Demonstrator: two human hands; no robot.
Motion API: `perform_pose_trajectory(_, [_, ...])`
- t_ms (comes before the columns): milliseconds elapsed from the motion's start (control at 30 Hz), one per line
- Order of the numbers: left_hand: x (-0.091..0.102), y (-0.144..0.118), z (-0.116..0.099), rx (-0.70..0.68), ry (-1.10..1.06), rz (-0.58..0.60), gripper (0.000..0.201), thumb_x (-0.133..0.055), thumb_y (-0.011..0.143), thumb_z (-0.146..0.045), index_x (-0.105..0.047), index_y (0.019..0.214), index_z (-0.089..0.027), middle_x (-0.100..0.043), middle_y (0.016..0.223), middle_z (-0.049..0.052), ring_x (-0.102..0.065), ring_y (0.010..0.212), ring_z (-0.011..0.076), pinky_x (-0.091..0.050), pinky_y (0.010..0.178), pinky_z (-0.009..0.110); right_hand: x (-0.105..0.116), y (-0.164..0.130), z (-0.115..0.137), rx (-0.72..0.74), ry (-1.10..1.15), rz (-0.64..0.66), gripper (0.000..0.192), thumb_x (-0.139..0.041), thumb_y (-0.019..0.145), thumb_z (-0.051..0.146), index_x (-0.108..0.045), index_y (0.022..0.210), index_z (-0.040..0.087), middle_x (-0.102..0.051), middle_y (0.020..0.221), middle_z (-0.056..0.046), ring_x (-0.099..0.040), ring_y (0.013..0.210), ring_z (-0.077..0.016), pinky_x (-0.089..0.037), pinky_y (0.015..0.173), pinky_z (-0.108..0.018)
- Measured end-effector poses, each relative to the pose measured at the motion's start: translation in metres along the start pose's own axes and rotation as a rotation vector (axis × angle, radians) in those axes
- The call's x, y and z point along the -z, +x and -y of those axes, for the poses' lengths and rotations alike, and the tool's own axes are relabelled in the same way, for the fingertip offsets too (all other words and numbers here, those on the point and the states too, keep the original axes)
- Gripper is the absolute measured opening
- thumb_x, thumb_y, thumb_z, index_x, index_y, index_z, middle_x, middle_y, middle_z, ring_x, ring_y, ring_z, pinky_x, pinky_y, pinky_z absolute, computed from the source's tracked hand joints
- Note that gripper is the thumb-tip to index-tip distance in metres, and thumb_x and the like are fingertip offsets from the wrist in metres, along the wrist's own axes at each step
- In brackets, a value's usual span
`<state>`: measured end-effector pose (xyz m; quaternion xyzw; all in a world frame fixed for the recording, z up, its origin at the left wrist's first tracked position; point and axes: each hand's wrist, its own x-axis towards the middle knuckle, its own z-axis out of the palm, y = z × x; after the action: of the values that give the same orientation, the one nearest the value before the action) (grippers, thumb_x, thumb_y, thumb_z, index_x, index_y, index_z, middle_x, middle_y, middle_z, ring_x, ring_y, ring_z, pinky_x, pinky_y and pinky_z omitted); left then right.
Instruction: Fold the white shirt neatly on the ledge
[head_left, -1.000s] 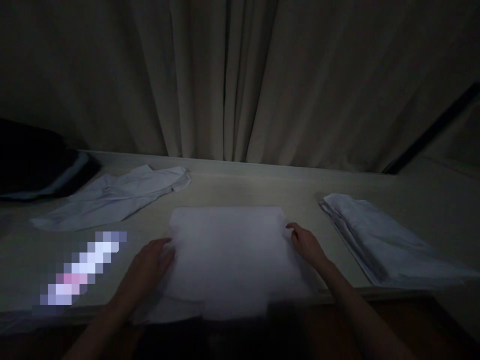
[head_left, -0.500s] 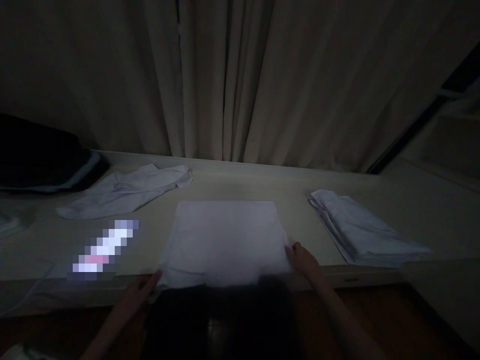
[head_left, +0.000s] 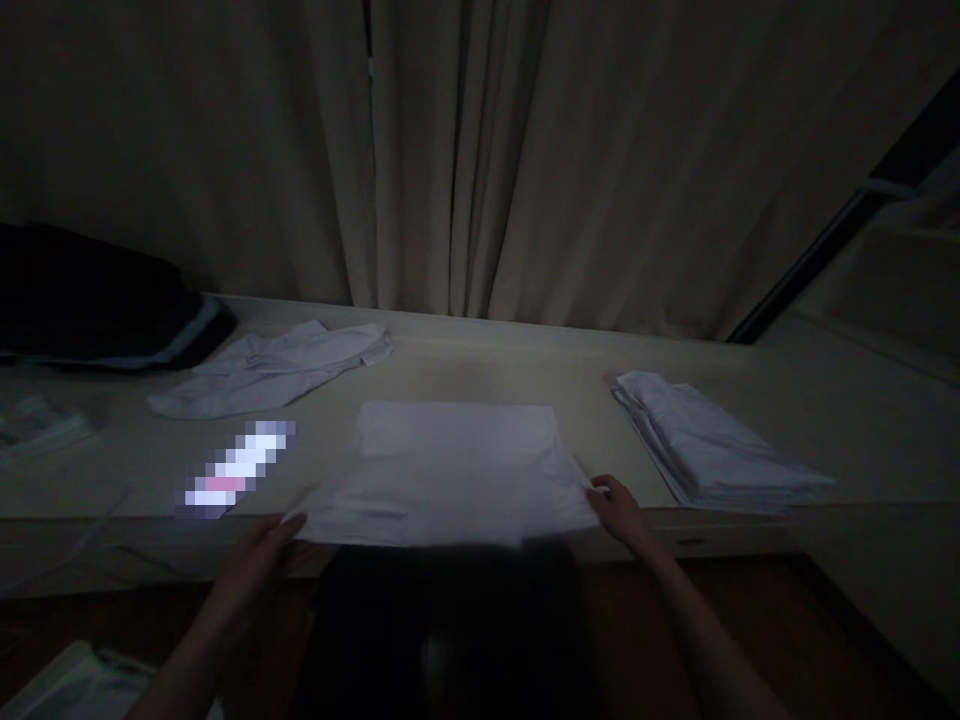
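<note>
A folded white garment point(head_left: 450, 465) lies flat at the near edge of a pale table point(head_left: 525, 370). My left hand point(head_left: 262, 550) pinches its near left corner. The near right corner is gripped by my right hand point(head_left: 619, 510). The near edge of the garment looks slightly raised and spread wider than the far edge. The room is dim, so finger detail is hard to see.
A stack of folded white garments point(head_left: 712, 445) sits at the right. A loose white shirt point(head_left: 274, 365) lies at the back left, beside a dark bundle point(head_left: 97, 305). A curtain point(head_left: 480, 150) hangs behind the table. White cloth point(head_left: 67, 685) shows at the bottom left.
Both hands slid from the garment's sides down to its near corners and took hold. The near edge has spread and risen a little. The camera drifted right and back.
</note>
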<state>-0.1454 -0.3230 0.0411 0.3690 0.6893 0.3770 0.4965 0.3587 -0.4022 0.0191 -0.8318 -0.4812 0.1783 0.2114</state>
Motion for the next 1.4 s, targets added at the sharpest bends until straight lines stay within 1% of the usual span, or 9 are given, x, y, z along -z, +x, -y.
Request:
perform_pose_trajectory(167, [0.026,0.004,0.041,-0.053,0.211,0.04,0.036,-0.056,0.066,-0.047,-0.059,0.09,-0.02,-0.071,0.088,0.008,-0.067,0.088,0.0286,-0.055,0.085,0.046,-0.003,-0.034,-0.029,-0.011,0.14,0.084,0.031,-0.045,0.08,0.039,-0.058,0.097,0.018,-0.068,0.082,-0.007,-0.063,0.072,-0.0196,-0.048,0.066,-0.031])
perform_pose_trajectory(267, [0.032,0.022,0.053,-0.17,0.394,-0.013,0.045,-0.05,0.067,-0.052,-0.059,0.092,-0.017,-0.068,0.1,0.015,-0.064,0.098,0.0325,-0.048,0.093,0.05,-0.008,-0.037,-0.033,-0.038,0.079,0.032,0.035,-0.045,0.081,0.044,-0.059,0.098,0.017,-0.069,0.087,-0.009,-0.063,0.078,-0.0214,-0.048,0.072,-0.033])
perform_pose_trajectory(367, [0.017,0.041,0.037,-0.266,0.502,0.014,0.052,-0.042,0.072,-0.057,-0.058,0.099,-0.016,-0.067,0.105,0.016,-0.064,0.095,0.0297,-0.049,0.091,0.046,-0.011,-0.021,-0.018,-0.043,0.035,0.001,0.035,-0.041,0.085,0.048,-0.057,0.1,0.019,-0.069,0.091,-0.009,-0.064,0.081,-0.0203,-0.047,0.073,-0.031])
perform_pose_trajectory(467, [-0.014,0.059,0.01,-0.346,0.627,0.059,0.059,-0.037,0.077,-0.059,-0.057,0.11,-0.013,-0.068,0.105,0.016,-0.066,0.093,0.028,-0.051,0.085,0.042,-0.017,0.005,0.007,-0.066,-0.009,0.039,0.038,-0.037,0.089,0.049,-0.054,0.105,0.019,-0.069,0.093,-0.01,-0.065,0.083,-0.0197,-0.046,0.073,-0.03])
perform_pose_trajectory(667, [-0.058,0.092,-0.021,-0.398,0.885,0.099,0.06,-0.034,0.082,-0.054,-0.057,0.114,-0.009,-0.068,0.11,0.02,-0.065,0.099,0.029,-0.049,0.084,0.04,-0.034,0.052,0.039,-0.109,-0.065,0.049,0.05,-0.033,0.09,0.053,-0.052,0.113,0.013,-0.067,0.109,-0.018,-0.064,0.1,-0.0258,-0.045,0.081,-0.034])
perform_pose_trajectory(867, [-0.073,0.13,-0.042,-0.398,0.964,0.069,0.054,-0.033,0.081,-0.054,-0.061,0.104,-0.014,-0.069,0.107,0.018,-0.064,0.101,0.0295,-0.048,0.082,0.039,-0.034,0.096,0.049,-0.209,-0.096,0.01,0.061,-0.027,0.09,0.056,-0.041,0.127,0.009,-0.062,0.118,-0.023,-0.061,0.11,-0.0291,-0.044,0.089,-0.038])
perform_pose_trajectory(1100, [-0.091,0.176,-0.055,-0.321,0.987,0.026,0.062,-0.029,0.08,-0.063,-0.059,0.105,-0.014,-0.068,0.104,0.02,-0.065,0.095,0.0318,-0.048,0.075,0.039,-0.039,0.132,0.058,-0.2,-0.189,-0.015,0.056,-0.032,0.089,0.055,-0.048,0.121,0.012,-0.065,0.111,-0.022,-0.063,0.103,-0.0324,-0.046,0.084,-0.042])
perform_pose_trajectory(1267, [-0.094,0.189,-0.054,-0.389,0.998,0.026,0.05,-0.03,0.083,-0.055,-0.06,0.096,-0.017,-0.068,0.097,0.014,-0.063,0.089,0.028,-0.046,0.073,0.036,-0.047,0.14,0.059,-0.133,-0.26,-0.051,0.043,-0.036,0.09,0.042,-0.045,0.124,0.016,-0.066,0.11,-0.018,-0.062,0.103,-0.0294,-0.045,0.083,-0.038])
perform_pose_trajectory(1400, [-0.091,0.19,-0.066,-0.409,0.924,-0.03,0.047,-0.034,0.082,-0.055,-0.06,0.093,-0.017,-0.066,0.09,0.011,-0.061,0.082,0.0244,-0.044,0.069,0.034,-0.041,0.152,0.06,-0.063,-0.241,-0.144,0.04,-0.036,0.091,0.039,-0.048,0.122,0.017,-0.068,0.103,-0.016,-0.064,0.096,-0.0268,-0.045,0.078,-0.034])
